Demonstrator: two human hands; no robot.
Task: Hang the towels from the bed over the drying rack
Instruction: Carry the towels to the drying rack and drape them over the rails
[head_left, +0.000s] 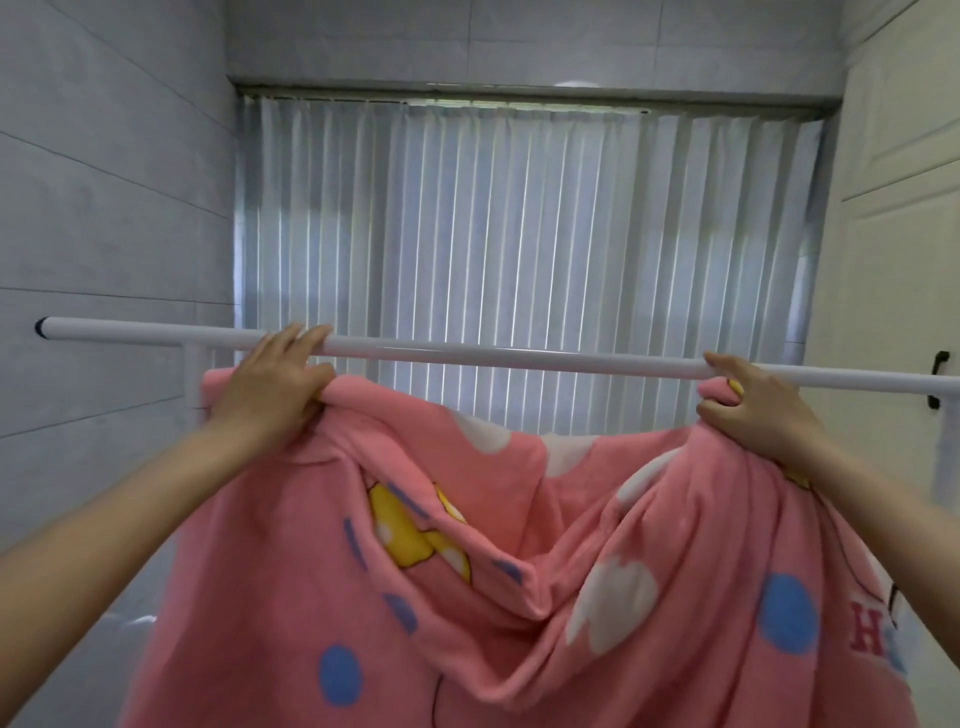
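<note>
A large pink towel (519, 597) with blue dots, white clouds and yellow shapes hangs between my hands and sags in the middle. My left hand (272, 382) grips its upper left edge, fingers reaching up to the white top bar of the drying rack (519, 359). My right hand (743, 402) grips the upper right edge just below the same bar. The towel's top edge sits slightly under the bar on my side. The lower part of the rack and the bed are hidden.
A white pleated curtain (519, 234) covers the window behind the rack. A grey tiled wall (104, 208) stands at the left. A cream cabinet door (904, 260) with a black handle (937, 384) is at the right.
</note>
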